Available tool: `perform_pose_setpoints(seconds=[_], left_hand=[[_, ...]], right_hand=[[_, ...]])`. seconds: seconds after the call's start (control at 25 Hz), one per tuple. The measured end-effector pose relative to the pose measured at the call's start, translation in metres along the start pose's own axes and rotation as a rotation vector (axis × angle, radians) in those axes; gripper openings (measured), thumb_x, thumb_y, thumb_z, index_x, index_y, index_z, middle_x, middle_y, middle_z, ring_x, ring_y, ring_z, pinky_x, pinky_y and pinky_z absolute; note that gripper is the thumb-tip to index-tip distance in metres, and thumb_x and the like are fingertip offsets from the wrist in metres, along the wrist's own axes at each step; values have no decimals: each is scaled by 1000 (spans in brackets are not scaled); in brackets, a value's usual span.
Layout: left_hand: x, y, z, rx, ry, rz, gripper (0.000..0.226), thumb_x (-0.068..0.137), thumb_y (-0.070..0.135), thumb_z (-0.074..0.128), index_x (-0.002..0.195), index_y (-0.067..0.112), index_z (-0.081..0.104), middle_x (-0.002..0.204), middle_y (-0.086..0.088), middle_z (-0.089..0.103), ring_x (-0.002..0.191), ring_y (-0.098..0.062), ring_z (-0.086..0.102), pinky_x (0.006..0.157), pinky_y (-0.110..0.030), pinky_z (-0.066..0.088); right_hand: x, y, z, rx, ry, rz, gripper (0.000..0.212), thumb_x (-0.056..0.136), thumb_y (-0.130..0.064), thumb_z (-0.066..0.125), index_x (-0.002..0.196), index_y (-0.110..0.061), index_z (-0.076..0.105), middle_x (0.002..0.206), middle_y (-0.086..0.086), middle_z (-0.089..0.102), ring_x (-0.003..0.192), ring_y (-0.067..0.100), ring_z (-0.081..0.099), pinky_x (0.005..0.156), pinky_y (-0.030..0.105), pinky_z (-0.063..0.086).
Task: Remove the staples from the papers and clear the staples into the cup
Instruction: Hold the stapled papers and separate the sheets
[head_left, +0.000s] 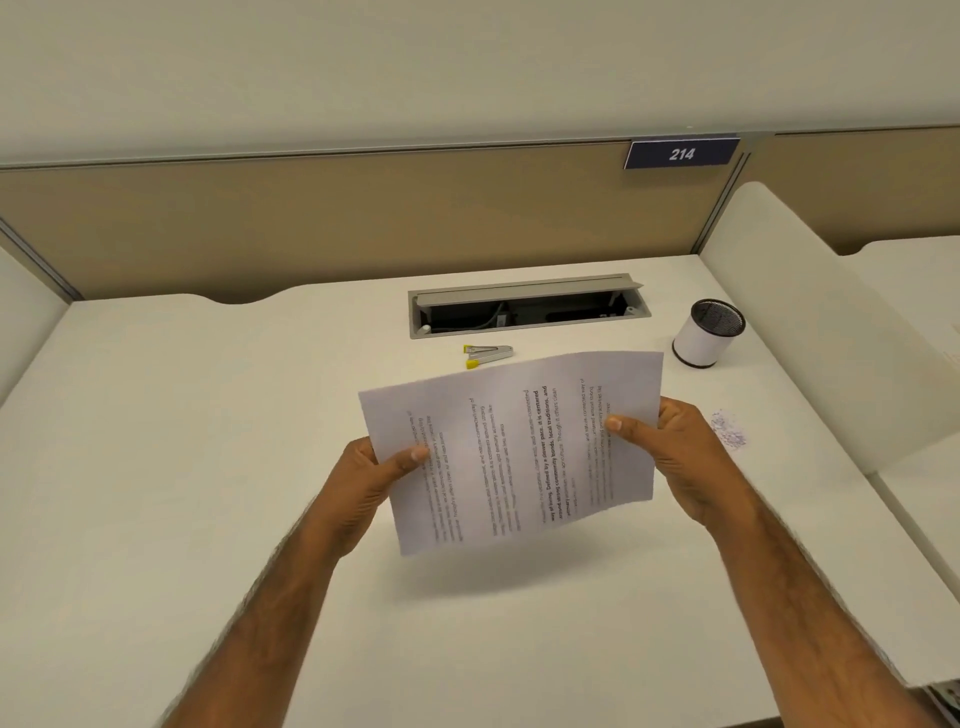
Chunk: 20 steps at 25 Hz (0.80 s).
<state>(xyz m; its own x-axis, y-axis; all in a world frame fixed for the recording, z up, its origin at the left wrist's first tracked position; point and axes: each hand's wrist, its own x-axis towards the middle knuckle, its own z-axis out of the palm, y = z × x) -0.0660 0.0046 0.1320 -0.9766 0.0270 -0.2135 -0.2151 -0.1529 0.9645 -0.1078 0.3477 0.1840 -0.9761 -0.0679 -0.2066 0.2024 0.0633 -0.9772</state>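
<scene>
Hands held the papers (511, 447) mid-frame above the desk (208, 467): left hand (371, 478) and right hand (675, 457) each pinched a side edge.

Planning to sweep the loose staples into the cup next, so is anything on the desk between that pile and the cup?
Nothing visible does. The staple pile lies nearer than the cup, with only bare desk between. The held papers are left of that line.
</scene>
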Motion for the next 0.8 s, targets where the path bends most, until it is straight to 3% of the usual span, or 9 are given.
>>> perform_pose_setpoints(seconds=[0.08, 0.12, 0.2, 0.32, 0.44, 0.6, 0.72, 0.8], left_hand=[[2, 0, 8, 40, 80, 39, 17, 87, 25, 83, 103, 21, 80, 106, -1, 81, 100, -22, 76, 89, -37, 61], [3, -2, 11, 55, 116, 61, 9, 89, 22, 80, 98, 25, 81, 102, 1, 81, 97, -19, 77, 88, -37, 60], [2, -9, 17, 88, 155, 80, 9, 86, 31, 76, 91, 33, 83, 98, 4, 81, 92, -15, 75, 85, -35, 59], [1, -18, 22, 101, 192, 100, 16, 83, 38, 72, 94, 32, 82, 95, 6, 81, 89, -13, 73, 78, -28, 58], [2, -25, 17, 78, 211, 136, 24, 83, 36, 73, 105, 25, 78, 98, 5, 81, 90, -12, 74, 78, -25, 59], [3, -51, 9, 137, 210, 87, 18, 92, 17, 78, 107, 25, 77, 101, 9, 81, 100, -15, 75, 78, -21, 57], [2, -71, 13, 167, 227, 36, 18, 94, 23, 76, 111, 29, 74, 99, 16, 80, 105, -20, 74, 77, -20, 57], [2, -70, 16, 197, 235, 34, 15, 97, 21, 73, 107, 32, 73, 96, 17, 80, 100, -16, 74, 79, -22, 56]], right_hand=[[0, 6, 2, -4, 29, -18, 22, 89, -10, 70, 111, -13, 71, 104, 1, 77, 94, 23, 73, 80, 32, 58], [-1, 11, 6, -2, 51, -35, 22, 89, -7, 69, 110, -13, 72, 101, 0, 78, 91, 19, 73, 76, 27, 58], [-1, 23, 17, -2, 117, -53, 22, 89, -3, 69, 107, -15, 72, 96, -5, 77, 87, 14, 72, 73, 21, 58], [0, 40, 29, 17, 196, -55, 21, 89, -4, 69, 103, -20, 72, 98, -3, 76, 90, 16, 72, 80, 26, 58], [1, 49, 28, 45, 231, -67, 23, 90, -5, 69, 108, -18, 71, 104, 2, 76, 93, 17, 72, 83, 29, 57], [-4, 62, 28, 20, 175, -49, 31, 87, 5, 63, 99, -24, 69, 96, -2, 74, 90, 16, 69, 75, 23, 55], [-8, 78, 30, 15, 223, 21, 34, 89, 8, 57, 96, -24, 68, 93, -2, 71, 91, 20, 65, 75, 23, 52], [-9, 78, 30, 39, 268, 34, 29, 93, 7, 56, 104, -18, 67, 95, -4, 71, 91, 17, 66, 73, 17, 51]])
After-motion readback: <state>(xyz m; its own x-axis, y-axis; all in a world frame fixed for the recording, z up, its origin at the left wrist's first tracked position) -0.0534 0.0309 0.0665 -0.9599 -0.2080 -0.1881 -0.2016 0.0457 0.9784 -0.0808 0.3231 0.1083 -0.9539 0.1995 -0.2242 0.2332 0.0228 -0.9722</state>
